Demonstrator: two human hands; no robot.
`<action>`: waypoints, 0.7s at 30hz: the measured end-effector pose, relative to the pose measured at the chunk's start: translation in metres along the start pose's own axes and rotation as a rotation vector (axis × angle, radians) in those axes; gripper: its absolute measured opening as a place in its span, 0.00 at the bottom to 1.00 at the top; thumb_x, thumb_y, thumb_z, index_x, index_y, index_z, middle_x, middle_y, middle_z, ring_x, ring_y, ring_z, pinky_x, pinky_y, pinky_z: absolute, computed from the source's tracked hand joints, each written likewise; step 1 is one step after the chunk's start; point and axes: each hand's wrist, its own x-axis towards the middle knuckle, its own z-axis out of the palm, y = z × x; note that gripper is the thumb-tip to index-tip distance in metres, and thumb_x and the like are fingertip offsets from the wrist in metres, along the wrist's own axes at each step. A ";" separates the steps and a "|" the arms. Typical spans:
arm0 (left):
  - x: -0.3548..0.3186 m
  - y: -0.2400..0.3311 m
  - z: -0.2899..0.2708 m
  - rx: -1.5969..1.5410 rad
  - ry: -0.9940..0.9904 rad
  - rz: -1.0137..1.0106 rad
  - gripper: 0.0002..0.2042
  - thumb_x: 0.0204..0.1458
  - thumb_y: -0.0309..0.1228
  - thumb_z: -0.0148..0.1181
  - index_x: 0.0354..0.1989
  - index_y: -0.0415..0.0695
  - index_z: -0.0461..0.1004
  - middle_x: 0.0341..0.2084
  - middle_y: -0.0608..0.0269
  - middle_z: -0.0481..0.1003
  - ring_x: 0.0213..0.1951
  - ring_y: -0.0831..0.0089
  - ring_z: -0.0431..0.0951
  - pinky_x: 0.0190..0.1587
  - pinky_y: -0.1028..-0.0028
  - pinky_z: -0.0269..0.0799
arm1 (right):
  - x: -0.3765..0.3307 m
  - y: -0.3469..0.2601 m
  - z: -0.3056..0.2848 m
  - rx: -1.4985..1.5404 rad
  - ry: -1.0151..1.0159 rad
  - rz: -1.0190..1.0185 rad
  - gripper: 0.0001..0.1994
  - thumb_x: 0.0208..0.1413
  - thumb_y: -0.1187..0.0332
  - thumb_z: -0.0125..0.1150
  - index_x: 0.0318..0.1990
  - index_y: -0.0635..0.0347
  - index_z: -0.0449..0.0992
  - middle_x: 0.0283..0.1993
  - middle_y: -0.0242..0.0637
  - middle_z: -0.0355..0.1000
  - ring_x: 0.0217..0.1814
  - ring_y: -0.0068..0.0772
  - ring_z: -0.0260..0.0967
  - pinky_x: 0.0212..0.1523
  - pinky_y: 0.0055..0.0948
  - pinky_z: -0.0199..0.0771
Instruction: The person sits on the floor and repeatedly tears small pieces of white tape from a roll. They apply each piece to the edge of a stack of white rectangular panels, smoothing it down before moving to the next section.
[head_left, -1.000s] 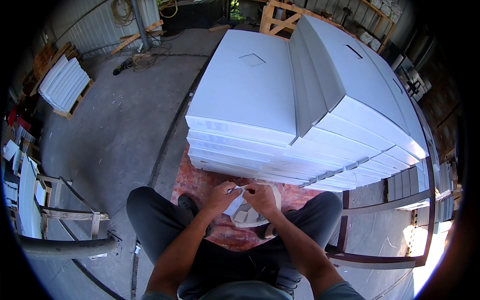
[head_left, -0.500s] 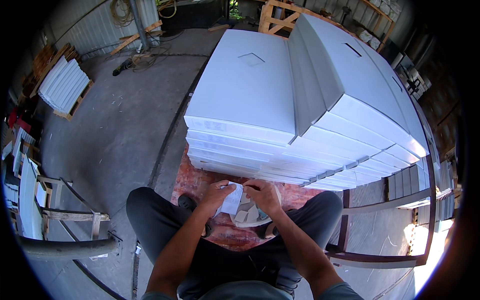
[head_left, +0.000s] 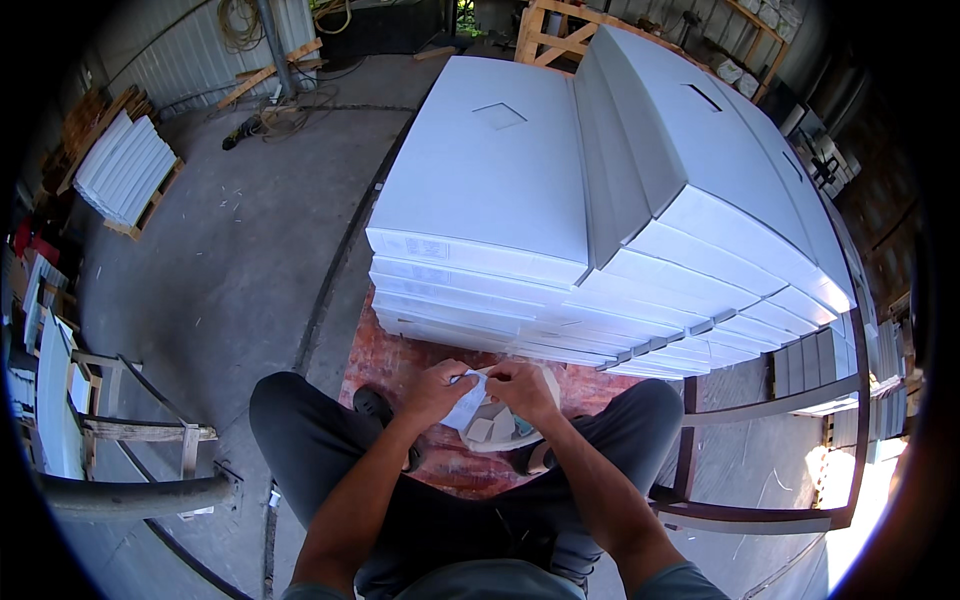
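Together, the left hand (head_left: pixel 437 388) and right hand (head_left: pixel 520 388) pinch a small white paper slip (head_left: pixel 466 402) between fingertips, each grip clamped on it, above a white bowl of pieces (head_left: pixel 497 428) near the knees. Just beyond stand stacked white panels (head_left: pixel 520 200) on a reddish mat (head_left: pixel 385 360).

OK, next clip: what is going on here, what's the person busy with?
A person sits or crouches in front of a tall stack of flat white boxes on a reddish board. Both hands meet at a small white slip: the left hand and the right hand pinch its top edge. Under it sits a small white tub holding more pale pieces.
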 end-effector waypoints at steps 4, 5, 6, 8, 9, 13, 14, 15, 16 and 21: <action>0.002 -0.014 0.002 -0.071 -0.004 -0.035 0.10 0.56 0.34 0.61 0.39 0.40 0.78 0.30 0.63 0.77 0.30 0.76 0.76 0.34 0.74 0.71 | -0.003 -0.008 0.000 0.022 -0.005 0.035 0.12 0.51 0.66 0.60 0.37 0.65 0.82 0.23 0.36 0.76 0.25 0.22 0.73 0.29 0.25 0.72; 0.003 -0.012 0.000 -0.148 -0.025 -0.120 0.10 0.56 0.34 0.61 0.39 0.40 0.78 0.29 0.63 0.77 0.30 0.77 0.76 0.34 0.74 0.70 | -0.005 -0.013 -0.002 0.067 -0.006 0.062 0.11 0.51 0.67 0.59 0.37 0.65 0.82 0.23 0.36 0.76 0.25 0.23 0.73 0.29 0.25 0.72; 0.003 -0.011 -0.001 -0.224 -0.043 -0.174 0.10 0.56 0.34 0.61 0.39 0.40 0.78 0.29 0.64 0.77 0.30 0.77 0.76 0.34 0.75 0.70 | -0.005 -0.013 -0.003 0.075 0.008 0.052 0.11 0.51 0.68 0.59 0.37 0.64 0.82 0.24 0.37 0.76 0.26 0.24 0.73 0.30 0.26 0.72; 0.003 -0.010 -0.002 -0.373 -0.067 -0.252 0.10 0.57 0.34 0.60 0.40 0.39 0.78 0.29 0.65 0.77 0.30 0.79 0.75 0.33 0.75 0.70 | -0.005 -0.011 -0.002 0.051 0.054 -0.008 0.09 0.52 0.69 0.59 0.37 0.63 0.81 0.25 0.39 0.76 0.27 0.27 0.74 0.31 0.27 0.73; 0.003 -0.009 -0.002 -0.423 -0.055 -0.274 0.11 0.57 0.34 0.60 0.40 0.39 0.78 0.29 0.65 0.78 0.30 0.79 0.75 0.33 0.76 0.70 | -0.006 -0.010 -0.001 0.027 0.093 -0.073 0.09 0.52 0.69 0.59 0.37 0.63 0.81 0.26 0.40 0.77 0.28 0.30 0.75 0.32 0.28 0.73; 0.001 0.000 -0.001 -0.508 0.032 -0.344 0.11 0.58 0.33 0.58 0.41 0.36 0.77 0.30 0.66 0.78 0.30 0.81 0.75 0.32 0.78 0.70 | -0.012 -0.012 0.005 -0.061 0.217 -0.292 0.09 0.52 0.67 0.62 0.37 0.61 0.79 0.32 0.43 0.77 0.33 0.40 0.76 0.36 0.32 0.74; 0.002 0.002 -0.001 -0.489 0.026 -0.343 0.11 0.58 0.32 0.58 0.41 0.35 0.77 0.30 0.66 0.78 0.30 0.81 0.75 0.32 0.78 0.70 | -0.012 -0.011 0.006 -0.086 0.207 -0.293 0.10 0.51 0.65 0.63 0.37 0.60 0.79 0.33 0.43 0.77 0.34 0.41 0.76 0.37 0.32 0.74; 0.002 0.003 -0.001 -0.485 0.020 -0.344 0.12 0.58 0.32 0.58 0.41 0.35 0.77 0.30 0.65 0.78 0.30 0.81 0.75 0.31 0.78 0.70 | -0.011 -0.008 0.007 -0.117 0.202 -0.286 0.10 0.51 0.65 0.64 0.38 0.60 0.79 0.34 0.43 0.77 0.34 0.41 0.76 0.37 0.32 0.74; 0.002 0.003 -0.001 -0.481 0.016 -0.346 0.12 0.58 0.32 0.58 0.41 0.35 0.77 0.30 0.65 0.78 0.29 0.81 0.75 0.31 0.78 0.70 | -0.011 -0.006 0.009 -0.147 0.194 -0.278 0.11 0.51 0.64 0.65 0.38 0.61 0.79 0.35 0.42 0.77 0.35 0.41 0.76 0.38 0.32 0.74; 0.001 -0.004 0.003 -0.354 -0.037 -0.279 0.12 0.58 0.33 0.58 0.42 0.37 0.78 0.29 0.66 0.78 0.30 0.80 0.75 0.33 0.77 0.70 | -0.005 0.005 0.008 -0.224 0.167 -0.171 0.13 0.51 0.62 0.66 0.40 0.62 0.80 0.36 0.45 0.78 0.35 0.40 0.76 0.39 0.32 0.74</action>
